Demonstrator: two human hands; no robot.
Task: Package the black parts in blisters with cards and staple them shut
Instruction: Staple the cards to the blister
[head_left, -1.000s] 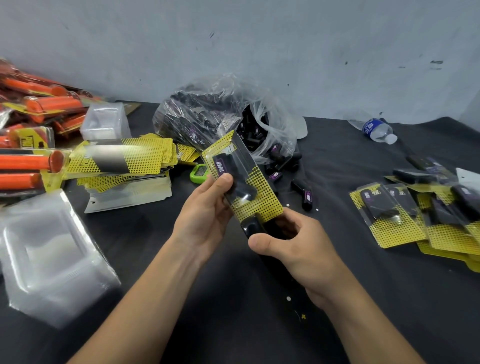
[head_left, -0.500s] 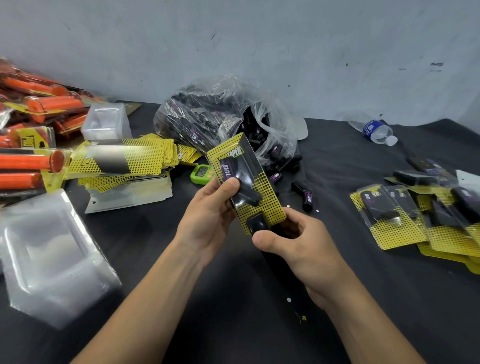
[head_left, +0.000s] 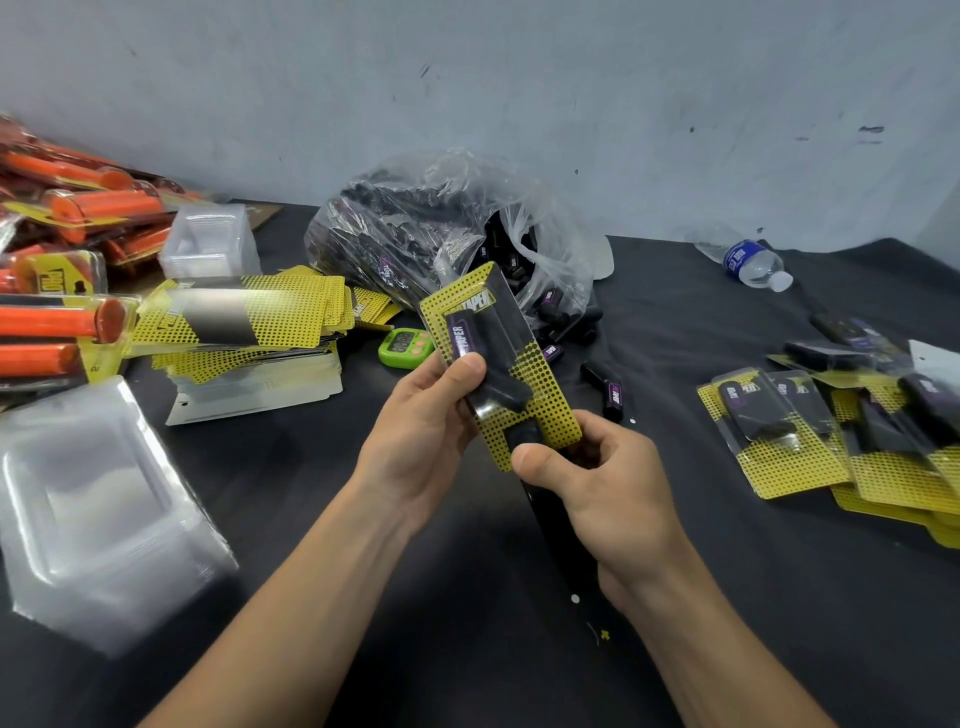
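Observation:
My left hand grips a blister pack by its left edge, thumb on the front. The pack is a yellow dotted card with a black part under clear plastic, tilted with its top to the upper left. A black stapler sits in my right hand, fingers curled round it, its head over the pack's lower edge. A clear bag of black parts lies behind. A loose black part lies on the table.
Yellow cards are stacked at left, with empty clear blisters in front and behind them. Finished packs pile up at right. Orange packaged goods fill the far left. A green timer and a water bottle lie nearby.
The pack has shifted slightly up and to the right in my left hand. The stapler's head has come up from below the card onto its lower edge.

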